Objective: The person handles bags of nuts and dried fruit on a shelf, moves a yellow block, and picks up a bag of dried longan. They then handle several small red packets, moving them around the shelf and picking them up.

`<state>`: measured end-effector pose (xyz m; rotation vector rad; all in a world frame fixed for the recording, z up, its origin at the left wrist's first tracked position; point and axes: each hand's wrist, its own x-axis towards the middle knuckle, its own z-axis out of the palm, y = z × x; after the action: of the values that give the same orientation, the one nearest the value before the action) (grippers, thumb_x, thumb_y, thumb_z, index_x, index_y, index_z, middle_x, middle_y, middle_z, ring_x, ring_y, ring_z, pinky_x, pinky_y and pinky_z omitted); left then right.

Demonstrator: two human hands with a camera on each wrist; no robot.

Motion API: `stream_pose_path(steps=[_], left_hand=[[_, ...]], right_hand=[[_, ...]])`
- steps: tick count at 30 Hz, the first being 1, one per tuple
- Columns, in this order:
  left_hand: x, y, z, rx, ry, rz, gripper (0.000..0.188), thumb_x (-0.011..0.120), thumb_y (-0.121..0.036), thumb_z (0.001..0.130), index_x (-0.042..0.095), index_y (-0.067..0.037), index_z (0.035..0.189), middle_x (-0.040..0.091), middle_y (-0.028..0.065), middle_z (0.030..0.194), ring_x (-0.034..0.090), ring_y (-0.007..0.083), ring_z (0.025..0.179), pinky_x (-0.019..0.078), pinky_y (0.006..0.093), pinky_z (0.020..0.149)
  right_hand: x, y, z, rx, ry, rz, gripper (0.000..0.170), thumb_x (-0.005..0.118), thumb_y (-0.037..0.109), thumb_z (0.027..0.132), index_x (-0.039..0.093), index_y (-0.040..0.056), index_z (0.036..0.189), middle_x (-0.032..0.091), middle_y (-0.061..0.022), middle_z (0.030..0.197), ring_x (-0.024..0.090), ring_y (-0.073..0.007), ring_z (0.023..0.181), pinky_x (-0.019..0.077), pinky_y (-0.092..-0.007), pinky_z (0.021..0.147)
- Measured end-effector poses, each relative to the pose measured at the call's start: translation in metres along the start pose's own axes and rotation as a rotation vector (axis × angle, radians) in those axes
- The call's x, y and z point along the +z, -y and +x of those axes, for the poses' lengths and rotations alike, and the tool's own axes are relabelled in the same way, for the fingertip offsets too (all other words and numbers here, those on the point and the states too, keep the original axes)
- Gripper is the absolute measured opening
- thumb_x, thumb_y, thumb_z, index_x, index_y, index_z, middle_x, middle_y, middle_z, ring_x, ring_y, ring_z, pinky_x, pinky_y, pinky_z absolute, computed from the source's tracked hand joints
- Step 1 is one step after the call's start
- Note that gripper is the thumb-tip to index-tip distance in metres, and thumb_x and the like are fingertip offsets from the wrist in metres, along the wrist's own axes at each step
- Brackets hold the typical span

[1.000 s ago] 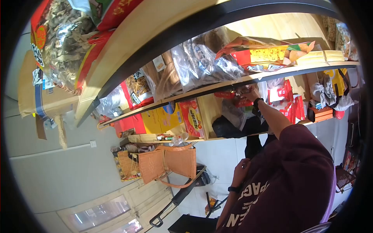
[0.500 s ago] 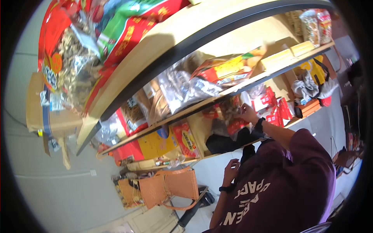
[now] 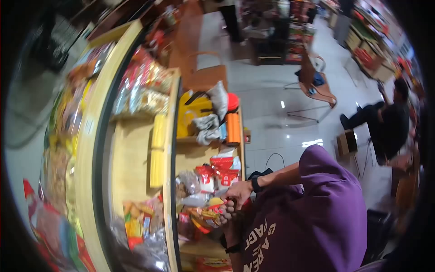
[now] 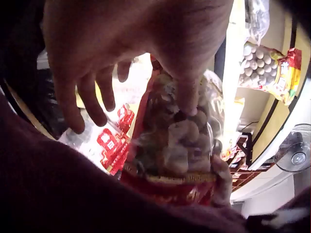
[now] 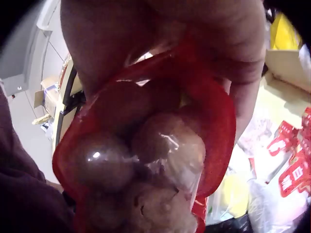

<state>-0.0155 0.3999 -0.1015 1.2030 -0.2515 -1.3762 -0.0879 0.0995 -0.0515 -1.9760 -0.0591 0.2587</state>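
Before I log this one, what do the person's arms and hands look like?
The right arm comes out of a short purple sleeve and is bare below it. A black band circles that wrist; a dark band shows at the other. The right hand and left hand are ungloved. The left sleeve can't be made out.

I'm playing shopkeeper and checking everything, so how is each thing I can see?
Bag of brown balls: held, filled; sealed or open, can't tell
Right hand: gripping the bag
Left hand: fingers apart, thumb over the bag
Grey cloth: crumpled
Red-and-white packets: overlapping
Fan: on or off, can't tell
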Motion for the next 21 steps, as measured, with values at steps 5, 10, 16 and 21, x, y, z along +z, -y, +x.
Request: stream_pose_path(steps=[5,10,16,21], left_hand=[[0.022,-0.042,0.046,-0.211,0.120,-0.247,0.044,0.065,-0.017,0.101,0.055,-0.003,0.142,0.060,0.0131,0.139,0.062,0.0271,0.123,0.0517,0.0410,0.105],[0.041,-0.072,0.085,-0.163,0.284,0.042,0.045,0.070,-0.011,0.096,0.057,-0.002,0.138,0.063,0.0123,0.135,0.065,0.0254,0.117,0.0529,0.0397,0.103],[0.073,-0.115,0.109,0.099,0.328,0.459,0.058,0.089,0.002,0.074,0.064,0.000,0.126,0.070,0.0075,0.117,0.068,0.0184,0.103,0.0550,0.0333,0.094],[0.093,-0.150,0.074,0.272,0.181,0.697,0.049,0.094,-0.005,0.072,0.070,0.003,0.114,0.073,0.0052,0.109,0.068,0.0134,0.092,0.0562,0.0308,0.083]], right_hand=[[0.002,0.017,-0.065,0.003,-0.416,-0.101,0.067,0.090,0.032,0.065,0.056,0.0101,0.118,0.069,-0.0175,0.095,0.068,-0.0419,0.091,0.0520,-0.0490,0.077],[0.003,0.026,-0.118,0.225,-0.621,0.063,0.094,0.093,0.036,0.063,0.045,0.0139,0.142,0.070,-0.0167,0.119,0.068,-0.0398,0.104,0.0523,-0.0472,0.089],[-0.003,0.043,-0.142,0.371,-0.561,0.086,0.107,0.094,0.039,0.067,0.038,0.0171,0.155,0.072,-0.0173,0.123,0.068,-0.0366,0.113,0.0528,-0.0429,0.096],[-0.016,0.033,-0.116,0.236,-0.422,0.163,0.100,0.096,0.039,0.068,0.045,0.0106,0.149,0.067,-0.0184,0.133,0.063,-0.0355,0.123,0.0489,-0.0428,0.105]])
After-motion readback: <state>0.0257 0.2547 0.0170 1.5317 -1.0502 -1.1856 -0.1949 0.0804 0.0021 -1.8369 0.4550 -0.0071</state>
